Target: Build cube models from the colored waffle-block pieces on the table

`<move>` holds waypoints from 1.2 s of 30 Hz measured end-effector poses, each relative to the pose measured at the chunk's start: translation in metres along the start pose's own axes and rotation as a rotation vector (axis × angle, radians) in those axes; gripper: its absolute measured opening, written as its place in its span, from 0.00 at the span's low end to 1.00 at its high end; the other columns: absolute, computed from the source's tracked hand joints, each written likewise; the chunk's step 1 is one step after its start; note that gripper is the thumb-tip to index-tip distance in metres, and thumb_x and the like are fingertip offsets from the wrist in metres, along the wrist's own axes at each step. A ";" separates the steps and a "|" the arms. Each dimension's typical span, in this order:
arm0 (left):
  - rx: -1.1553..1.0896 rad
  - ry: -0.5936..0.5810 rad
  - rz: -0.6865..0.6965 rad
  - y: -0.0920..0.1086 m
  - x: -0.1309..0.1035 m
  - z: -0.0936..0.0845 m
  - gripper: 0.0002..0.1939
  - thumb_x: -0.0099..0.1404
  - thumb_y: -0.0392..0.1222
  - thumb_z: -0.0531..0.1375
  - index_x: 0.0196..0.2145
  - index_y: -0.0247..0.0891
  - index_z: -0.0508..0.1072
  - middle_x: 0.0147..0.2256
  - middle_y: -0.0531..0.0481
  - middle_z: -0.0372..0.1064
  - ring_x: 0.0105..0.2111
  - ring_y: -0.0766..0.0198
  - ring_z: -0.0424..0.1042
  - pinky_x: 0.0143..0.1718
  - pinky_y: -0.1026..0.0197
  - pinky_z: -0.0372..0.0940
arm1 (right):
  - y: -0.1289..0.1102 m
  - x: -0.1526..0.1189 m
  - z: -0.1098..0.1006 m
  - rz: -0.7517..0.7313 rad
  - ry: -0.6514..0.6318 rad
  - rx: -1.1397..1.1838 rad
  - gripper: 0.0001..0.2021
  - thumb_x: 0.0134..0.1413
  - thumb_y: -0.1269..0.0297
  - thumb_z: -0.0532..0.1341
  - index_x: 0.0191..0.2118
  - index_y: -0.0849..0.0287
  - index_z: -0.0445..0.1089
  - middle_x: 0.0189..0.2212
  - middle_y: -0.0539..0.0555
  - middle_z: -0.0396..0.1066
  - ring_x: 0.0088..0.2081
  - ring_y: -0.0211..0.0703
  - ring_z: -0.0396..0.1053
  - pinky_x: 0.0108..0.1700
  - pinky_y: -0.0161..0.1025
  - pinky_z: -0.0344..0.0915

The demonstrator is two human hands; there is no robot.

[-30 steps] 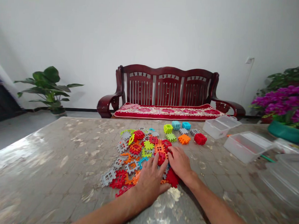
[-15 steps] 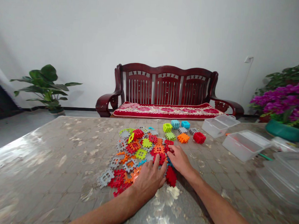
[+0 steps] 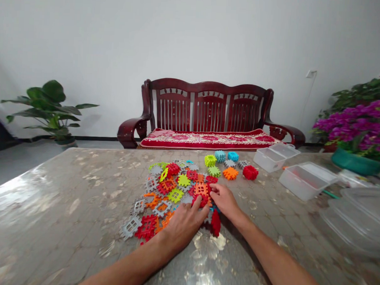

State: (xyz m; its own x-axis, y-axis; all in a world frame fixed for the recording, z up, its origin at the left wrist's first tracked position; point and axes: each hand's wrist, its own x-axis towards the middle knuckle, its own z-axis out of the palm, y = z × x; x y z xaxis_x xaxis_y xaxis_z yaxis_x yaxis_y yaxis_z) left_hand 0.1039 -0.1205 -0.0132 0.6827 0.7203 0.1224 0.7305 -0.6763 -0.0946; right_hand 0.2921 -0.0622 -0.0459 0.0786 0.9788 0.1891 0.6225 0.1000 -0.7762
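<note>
A heap of flat plastic waffle tiles (image 3: 167,187) in red, orange, green, grey and blue lies on the glossy table (image 3: 64,204). My left hand (image 3: 181,226) rests palm down on the near side of the heap, fingers spread and touching a red tile (image 3: 201,200). My right hand (image 3: 224,199) lies beside it, its fingertips pinching at the same red tile next to an orange tile (image 3: 202,188). Another red tile (image 3: 216,222) stands on edge between my wrists. Whether either hand grips a tile is unclear.
Built tile cubes, green (image 3: 209,160), blue (image 3: 233,156), orange (image 3: 230,173) and red (image 3: 250,172), sit behind the heap. Clear plastic boxes (image 3: 304,181) and lids (image 3: 356,217) stand at the right. Purple flowers (image 3: 360,129), a wooden bench (image 3: 206,114) and a plant (image 3: 51,109) lie beyond.
Both hands have slid a little farther into the heap toward the red and orange tiles. The view has drifted, shifting everything slightly left.
</note>
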 end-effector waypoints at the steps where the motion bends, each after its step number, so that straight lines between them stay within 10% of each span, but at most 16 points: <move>1: -0.026 -0.007 0.007 -0.003 0.000 -0.003 0.20 0.69 0.34 0.55 0.58 0.43 0.65 0.58 0.39 0.66 0.41 0.56 0.78 0.42 0.52 0.73 | 0.002 0.001 0.001 0.018 0.002 0.032 0.18 0.47 0.71 0.58 0.44 0.60 0.78 0.40 0.57 0.78 0.41 0.47 0.74 0.47 0.43 0.70; 10: -0.323 0.118 -0.229 -0.048 -0.003 -0.033 0.24 0.65 0.31 0.55 0.56 0.49 0.68 0.55 0.50 0.73 0.50 0.59 0.76 0.44 0.61 0.70 | 0.005 0.002 0.006 0.141 -0.042 0.334 0.21 0.45 0.68 0.56 0.46 0.58 0.77 0.33 0.52 0.79 0.30 0.43 0.75 0.33 0.38 0.72; 23: -0.281 0.178 -0.632 -0.123 0.019 -0.048 0.28 0.65 0.56 0.59 0.60 0.44 0.68 0.50 0.43 0.76 0.44 0.55 0.76 0.44 0.58 0.69 | 0.018 0.005 0.006 -0.032 0.123 0.193 0.19 0.49 0.69 0.54 0.44 0.55 0.77 0.43 0.53 0.78 0.41 0.44 0.75 0.47 0.43 0.71; 29: -0.204 0.246 -0.382 -0.099 -0.019 -0.041 0.25 0.68 0.54 0.56 0.60 0.47 0.69 0.59 0.44 0.68 0.57 0.52 0.68 0.59 0.48 0.62 | 0.014 0.004 0.004 -0.060 0.133 0.185 0.18 0.48 0.70 0.54 0.42 0.56 0.77 0.42 0.53 0.78 0.40 0.43 0.74 0.48 0.43 0.70; 36: -0.161 0.061 -0.057 -0.036 -0.096 -0.008 0.37 0.57 0.56 0.64 0.64 0.57 0.63 0.67 0.47 0.59 0.65 0.42 0.56 0.65 0.34 0.51 | 0.014 0.003 0.008 -0.073 0.151 0.182 0.18 0.49 0.70 0.53 0.42 0.56 0.77 0.41 0.53 0.78 0.39 0.43 0.74 0.45 0.42 0.71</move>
State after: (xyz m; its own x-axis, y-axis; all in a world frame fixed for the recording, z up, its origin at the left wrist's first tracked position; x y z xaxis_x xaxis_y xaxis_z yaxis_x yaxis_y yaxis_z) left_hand 0.0116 -0.1662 -0.0135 0.6347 0.7507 0.1837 0.7528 -0.6543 0.0728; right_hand 0.2950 -0.0568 -0.0611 0.1623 0.9313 0.3261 0.4810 0.2138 -0.8502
